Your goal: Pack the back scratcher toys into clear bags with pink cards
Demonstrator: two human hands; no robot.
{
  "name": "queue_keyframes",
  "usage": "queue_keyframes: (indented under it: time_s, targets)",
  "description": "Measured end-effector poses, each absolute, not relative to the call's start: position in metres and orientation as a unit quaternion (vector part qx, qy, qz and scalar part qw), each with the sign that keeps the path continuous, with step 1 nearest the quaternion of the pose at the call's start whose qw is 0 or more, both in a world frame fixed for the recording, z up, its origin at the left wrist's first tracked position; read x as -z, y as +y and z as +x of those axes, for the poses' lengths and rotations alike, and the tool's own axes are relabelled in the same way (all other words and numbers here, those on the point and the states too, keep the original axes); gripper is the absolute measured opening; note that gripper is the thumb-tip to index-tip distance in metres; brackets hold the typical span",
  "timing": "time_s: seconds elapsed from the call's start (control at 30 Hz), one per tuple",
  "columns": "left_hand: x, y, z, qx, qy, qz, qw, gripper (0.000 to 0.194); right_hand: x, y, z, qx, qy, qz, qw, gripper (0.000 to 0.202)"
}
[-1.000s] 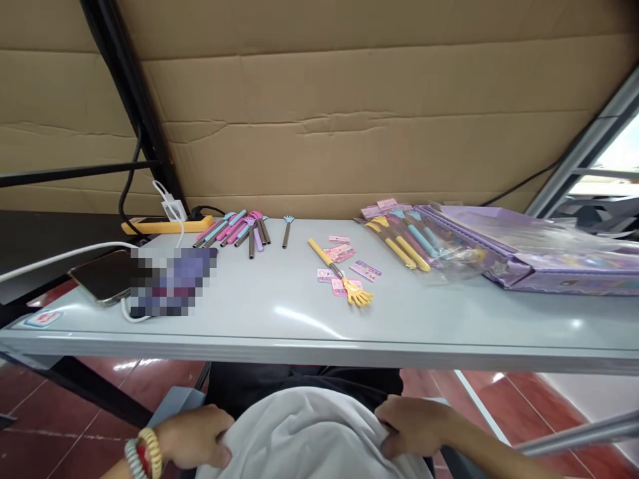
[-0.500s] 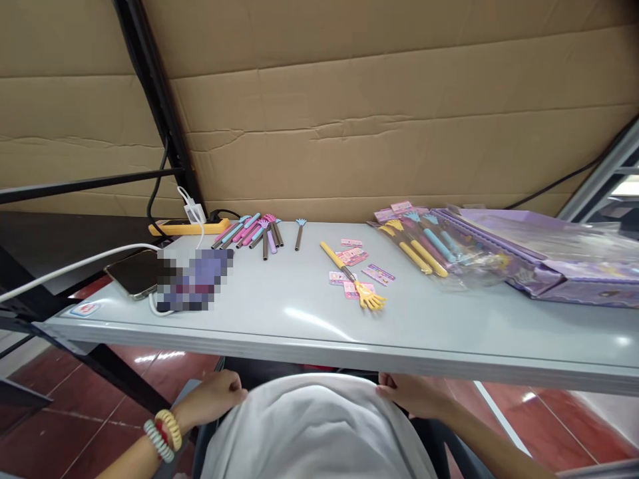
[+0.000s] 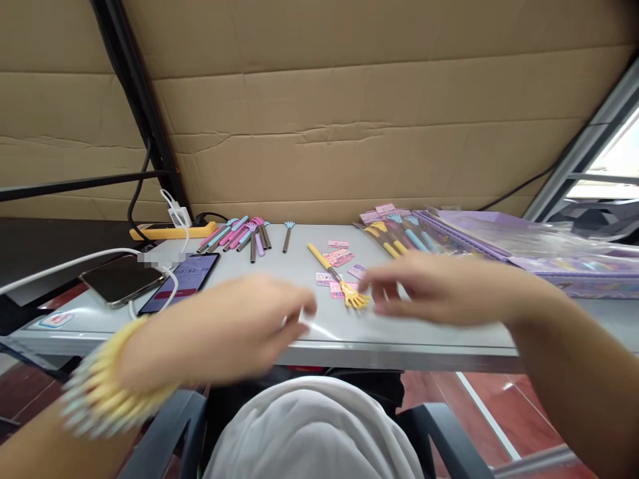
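My left hand (image 3: 234, 326) hangs over the front of the table, blurred, its fingers bent and apart with nothing between them. To the right, my right hand (image 3: 429, 287) is above the table with its fingers curled loosely apart; it holds nothing and its fingertips are beside a yellow hand-shaped stick (image 3: 355, 297). That stick lies slantwise on several small pink and purple cards (image 3: 339, 257). A single blue-tipped stick (image 3: 288, 237) lies farther back, right of a pile of pink, blue and purple sticks (image 3: 239, 234).
Bagged sticks (image 3: 387, 239) and a purple box (image 3: 579, 283) with clear plastic stand at the right. Two phones (image 3: 122, 279) with white cables and a yellow power strip (image 3: 192, 231) are at the left. A cardboard wall (image 3: 349, 159) rises behind the table (image 3: 279, 266).
Both hands have risen from beside my lap to over the table, and their fingers have opened. The camera view has shifted slightly to the right. The sticks and cards lie as before.
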State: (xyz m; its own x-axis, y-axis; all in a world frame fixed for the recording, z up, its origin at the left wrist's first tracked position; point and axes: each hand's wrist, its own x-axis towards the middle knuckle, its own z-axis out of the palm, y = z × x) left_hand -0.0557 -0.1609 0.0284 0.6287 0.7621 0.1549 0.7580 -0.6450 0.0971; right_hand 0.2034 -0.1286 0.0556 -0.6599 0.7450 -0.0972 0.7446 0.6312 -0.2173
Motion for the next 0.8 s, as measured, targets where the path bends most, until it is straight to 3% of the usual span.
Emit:
queue_keyframes:
  time_s: [0.13,0.3,0.53,0.8]
  targets:
    - [-0.053,-0.063,-0.013,-0.170,0.406,0.889,-0.124,0.032,-0.052,-0.038,0.175,0.024,-0.893,-0.447,0.041,0.021]
    - [-0.019,0.010,-0.012,-0.200,0.408,0.873,-0.177,0.034,-0.010,0.001,0.179,0.047,-0.881,-0.448,0.147,0.028]
    - [0.007,0.026,-0.041,-0.206,0.448,0.865,-0.090,0.036,0.004,-0.007,0.182,-0.081,-0.879,-0.459,0.104,0.039]
    - [0.014,0.031,-0.043,-0.056,0.448,0.892,-0.005,0.051,0.005,-0.006,0.176,-0.087,-0.873,-0.474,0.075,0.037]
